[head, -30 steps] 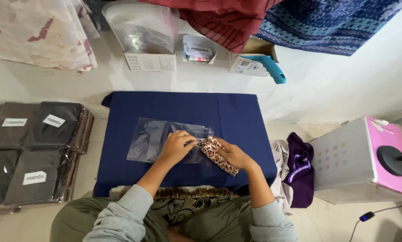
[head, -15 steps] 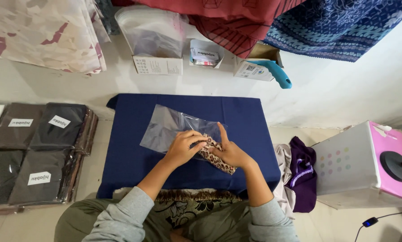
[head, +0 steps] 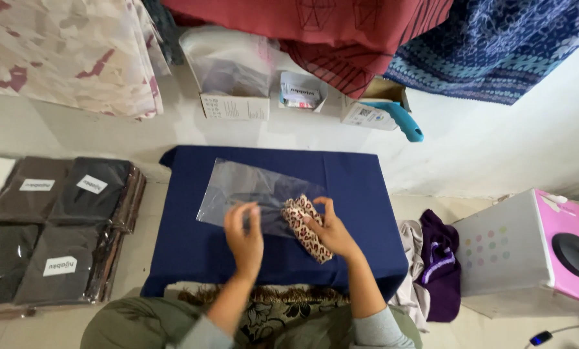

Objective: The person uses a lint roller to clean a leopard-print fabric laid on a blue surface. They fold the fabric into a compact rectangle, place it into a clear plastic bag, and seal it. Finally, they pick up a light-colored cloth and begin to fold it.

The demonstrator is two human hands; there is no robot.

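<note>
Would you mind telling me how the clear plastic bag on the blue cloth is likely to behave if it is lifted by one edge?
The clear plastic bag looks thin and lies flat, so it would probably droop. It seems light and may slide on the blue cloth. The left hand hovers over it; the right hand holds a leopard-print cloth.

We see two bare hands, left hand (head: 244, 236) and right hand (head: 331, 229), forearms uncovered, grey sleeves pushed up near the elbows, olive-green garment over the lap at the near edge, dark floral-patterned cloth between.
</note>
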